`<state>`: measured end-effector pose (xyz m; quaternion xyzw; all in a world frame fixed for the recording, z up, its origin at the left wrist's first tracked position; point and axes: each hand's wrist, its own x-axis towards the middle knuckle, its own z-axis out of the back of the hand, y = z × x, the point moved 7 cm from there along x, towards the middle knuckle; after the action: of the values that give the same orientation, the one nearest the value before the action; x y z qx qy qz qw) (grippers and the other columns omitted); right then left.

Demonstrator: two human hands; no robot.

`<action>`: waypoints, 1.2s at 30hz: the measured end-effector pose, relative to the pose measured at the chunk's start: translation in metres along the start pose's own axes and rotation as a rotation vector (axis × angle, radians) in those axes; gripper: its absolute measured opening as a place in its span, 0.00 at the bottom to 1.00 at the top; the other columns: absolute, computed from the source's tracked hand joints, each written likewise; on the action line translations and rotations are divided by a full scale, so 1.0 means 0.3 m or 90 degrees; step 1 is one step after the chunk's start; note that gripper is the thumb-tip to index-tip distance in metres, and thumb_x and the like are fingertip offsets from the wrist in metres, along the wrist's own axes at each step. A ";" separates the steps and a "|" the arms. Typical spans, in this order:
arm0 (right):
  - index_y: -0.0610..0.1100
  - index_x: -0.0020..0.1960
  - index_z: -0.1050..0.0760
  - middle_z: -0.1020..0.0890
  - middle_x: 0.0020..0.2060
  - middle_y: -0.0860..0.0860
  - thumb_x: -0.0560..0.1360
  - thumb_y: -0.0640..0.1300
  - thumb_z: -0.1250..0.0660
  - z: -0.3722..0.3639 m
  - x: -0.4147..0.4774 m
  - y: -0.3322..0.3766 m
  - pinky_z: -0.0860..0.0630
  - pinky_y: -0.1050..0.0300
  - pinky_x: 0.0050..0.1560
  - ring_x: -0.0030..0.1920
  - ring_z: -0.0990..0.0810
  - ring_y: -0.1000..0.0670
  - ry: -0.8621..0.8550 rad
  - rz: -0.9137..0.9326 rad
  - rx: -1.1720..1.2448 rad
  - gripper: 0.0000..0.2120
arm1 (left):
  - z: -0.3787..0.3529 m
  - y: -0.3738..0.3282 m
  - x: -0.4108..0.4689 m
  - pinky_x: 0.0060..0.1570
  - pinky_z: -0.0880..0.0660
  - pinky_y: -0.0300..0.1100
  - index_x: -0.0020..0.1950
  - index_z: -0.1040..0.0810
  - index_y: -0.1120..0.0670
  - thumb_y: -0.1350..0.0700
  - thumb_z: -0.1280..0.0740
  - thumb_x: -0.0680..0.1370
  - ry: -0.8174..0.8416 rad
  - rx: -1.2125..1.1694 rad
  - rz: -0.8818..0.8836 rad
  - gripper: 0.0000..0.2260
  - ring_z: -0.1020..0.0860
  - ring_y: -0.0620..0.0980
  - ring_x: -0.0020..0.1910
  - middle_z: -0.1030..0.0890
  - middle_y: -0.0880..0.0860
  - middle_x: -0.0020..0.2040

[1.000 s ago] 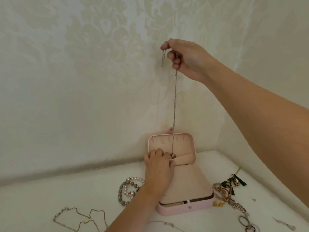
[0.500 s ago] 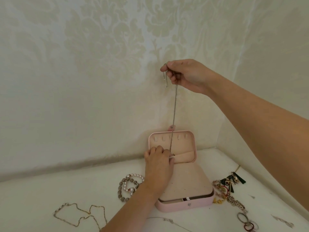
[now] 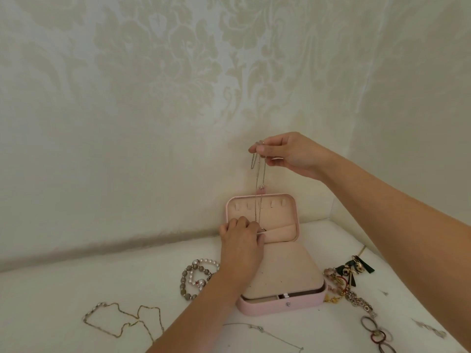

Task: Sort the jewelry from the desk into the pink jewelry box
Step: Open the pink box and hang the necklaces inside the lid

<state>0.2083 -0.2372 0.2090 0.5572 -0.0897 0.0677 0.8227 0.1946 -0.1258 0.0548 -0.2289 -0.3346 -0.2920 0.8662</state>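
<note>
Pinching a thin silver chain (image 3: 260,189) between thumb and fingertips, the right hand (image 3: 288,154) holds it above the box (image 3: 280,305), a rounded pink case with matte beige lining. The chain hangs straight down before the upright lid (image 3: 280,207), its ring end at the lid's pocket. The left hand (image 3: 240,240) lies there, fingers curled; whether it grips the pocket I cannot tell. Round bead bracelets (image 3: 193,278) lie left of the box. Since a second ago the right hand has dropped much nearer the box.
</note>
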 end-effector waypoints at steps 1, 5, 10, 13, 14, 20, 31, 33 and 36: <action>0.42 0.49 0.19 0.17 0.46 0.56 0.75 0.39 0.33 0.002 -0.007 -0.009 0.27 0.65 0.46 0.38 0.28 0.56 -0.006 -0.006 0.001 0.05 | -0.001 0.000 0.000 0.43 0.36 0.43 0.35 0.21 0.49 0.48 0.40 0.69 0.003 0.004 0.001 0.10 0.24 0.49 0.34 0.24 0.47 0.34; 0.43 0.46 0.18 0.17 0.45 0.55 0.74 0.38 0.31 0.014 -0.022 -0.024 0.32 0.66 0.41 0.37 0.32 0.54 -0.026 -0.009 -0.019 0.04 | -0.001 0.001 0.000 0.39 0.28 0.45 0.34 0.21 0.49 0.49 0.35 0.67 0.019 -0.009 0.008 0.06 0.24 0.49 0.34 0.23 0.47 0.34; 0.43 0.47 0.18 0.16 0.41 0.54 0.72 0.37 0.29 0.014 -0.038 -0.051 0.27 0.66 0.38 0.33 0.27 0.55 -0.040 -0.010 -0.046 0.05 | -0.001 0.001 -0.003 0.39 0.29 0.47 0.36 0.21 0.51 0.52 0.30 0.67 0.023 -0.038 0.014 0.03 0.23 0.51 0.35 0.23 0.49 0.36; 0.43 0.44 0.18 0.16 0.44 0.46 0.71 0.34 0.29 -0.009 -0.060 -0.097 0.23 0.66 0.40 0.36 0.21 0.54 -0.021 -0.012 -0.093 0.05 | 0.003 0.003 -0.003 0.41 0.31 0.47 0.38 0.20 0.52 0.55 0.24 0.66 0.027 -0.056 0.023 0.06 0.23 0.52 0.37 0.23 0.51 0.39; 0.42 0.43 0.18 0.16 0.44 0.45 0.71 0.33 0.29 -0.017 -0.068 -0.117 0.22 0.66 0.41 0.38 0.20 0.52 -0.016 -0.016 -0.097 0.05 | 0.006 0.001 -0.003 0.41 0.31 0.47 0.38 0.20 0.52 0.56 0.23 0.65 0.025 -0.063 0.025 0.07 0.23 0.52 0.38 0.23 0.51 0.40; 0.35 0.49 0.18 0.16 0.40 0.48 0.70 0.33 0.27 -0.027 -0.093 -0.177 0.25 0.68 0.37 0.33 0.22 0.56 -0.041 -0.030 -0.073 0.08 | 0.020 -0.001 -0.001 0.44 0.36 0.44 0.37 0.22 0.52 0.58 0.22 0.64 0.010 -0.089 0.030 0.09 0.23 0.53 0.42 0.25 0.51 0.43; 0.35 0.45 0.19 0.22 0.30 0.46 0.70 0.38 0.27 -0.077 -0.135 -0.295 0.29 0.69 0.31 0.27 0.26 0.58 -0.043 -0.116 -0.095 0.06 | 0.010 -0.001 0.000 0.49 0.39 0.45 0.40 0.21 0.53 0.57 0.27 0.70 0.035 -0.112 0.031 0.04 0.23 0.53 0.45 0.22 0.51 0.44; 0.39 0.43 0.18 0.20 0.33 0.46 0.70 0.39 0.26 -0.085 -0.134 -0.301 0.29 0.68 0.32 0.29 0.26 0.57 -0.033 -0.122 -0.078 0.04 | 0.009 -0.004 0.001 0.48 0.42 0.44 0.39 0.22 0.53 0.57 0.27 0.69 0.031 -0.101 0.026 0.04 0.23 0.54 0.42 0.21 0.51 0.40; 0.43 0.45 0.17 0.19 0.34 0.50 0.71 0.38 0.28 -0.088 -0.132 -0.297 0.29 0.68 0.32 0.31 0.25 0.57 -0.024 -0.123 -0.006 0.03 | 0.009 -0.004 0.002 0.46 0.45 0.44 0.40 0.21 0.53 0.57 0.28 0.71 0.036 -0.100 0.028 0.03 0.22 0.53 0.42 0.20 0.50 0.38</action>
<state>0.1905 -0.2461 0.1099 0.5607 -0.0513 -0.0225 0.8261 0.1929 -0.1252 0.0572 -0.2949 -0.2814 -0.3048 0.8608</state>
